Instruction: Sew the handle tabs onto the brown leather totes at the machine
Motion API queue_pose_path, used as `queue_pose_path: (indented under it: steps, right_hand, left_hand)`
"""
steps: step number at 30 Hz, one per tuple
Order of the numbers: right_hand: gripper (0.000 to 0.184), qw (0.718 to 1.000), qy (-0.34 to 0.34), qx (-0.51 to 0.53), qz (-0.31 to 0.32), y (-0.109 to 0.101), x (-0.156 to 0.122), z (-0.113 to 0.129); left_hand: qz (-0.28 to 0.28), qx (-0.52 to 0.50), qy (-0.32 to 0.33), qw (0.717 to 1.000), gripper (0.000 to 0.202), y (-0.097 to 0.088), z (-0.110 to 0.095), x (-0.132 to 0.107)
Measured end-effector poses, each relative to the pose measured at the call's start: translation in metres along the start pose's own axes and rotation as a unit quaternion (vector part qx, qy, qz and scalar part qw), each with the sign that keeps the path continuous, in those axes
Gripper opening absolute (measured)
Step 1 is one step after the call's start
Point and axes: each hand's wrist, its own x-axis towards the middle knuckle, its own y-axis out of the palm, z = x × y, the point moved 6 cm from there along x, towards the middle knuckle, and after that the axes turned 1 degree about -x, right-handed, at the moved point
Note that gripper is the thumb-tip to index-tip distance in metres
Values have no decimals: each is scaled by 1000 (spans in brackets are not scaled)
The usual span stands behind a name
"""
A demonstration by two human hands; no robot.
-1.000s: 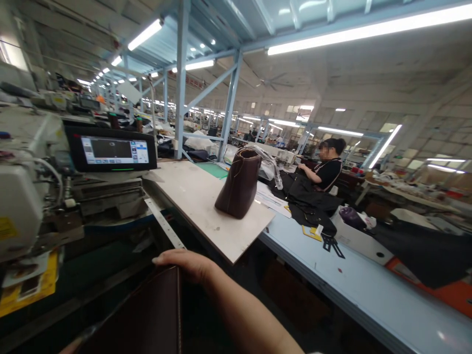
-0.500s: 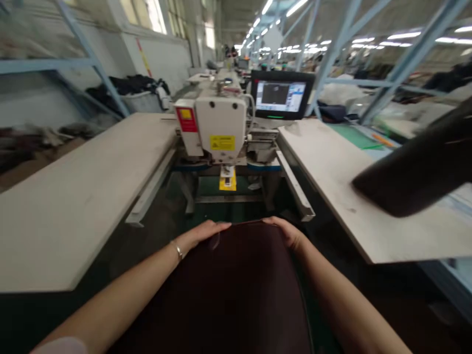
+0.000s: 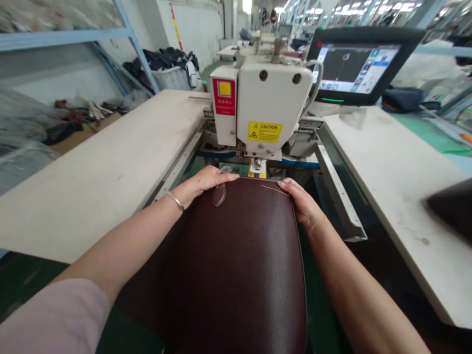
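A large dark brown leather panel, with a smooth sheen and stitched edge, hangs in front of me. My left hand grips its far edge on the left, thumb on top, beside a small teardrop-shaped loop. At the right far corner my right hand pinches the same edge, near a loose thread. Fingers under the panel are hidden. Just beyond the edge is the head of a white sewing machine, its presser foot over a yellow plate.
White table boards flank the machine, one on the left and one on the right. A metal rail juts toward me. Behind stands a lit monitor. Another dark piece lies on the right board.
Both hands have carried the leather panel forward, closer to the machine's needle area. My view has moved nearer to the machine, and the panel's top shows more fully.
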Motion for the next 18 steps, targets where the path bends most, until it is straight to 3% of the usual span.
queue_pose_path:
  steps: [1,4,6,9,12,18]
  right_hand:
    - [47,1000,-3,28,-4,3,-1,-4]
    - [86,996,18,91,-14,11,-8,-19]
    - [97,991,44,120,-32,13,-11,-28]
    - [83,982,47,170,-65,13,-11,-31]
    - [68,980,47,183,-58,17,-8,-31]
    - [61,977,165,135,-24,35,-10,-40]
  left_hand:
    - [-3,14,1,1000,62,-1,3,7]
    - [-5,43,-8,999,62,-3,9,25]
    - [0,55,-21,998,62,-5,14,35]
    - [1,51,-27,998,62,-13,19,49]
    - [-3,31,-3,1000,59,-18,21,65]
    - [3,12,-7,1000,55,-21,24,85]
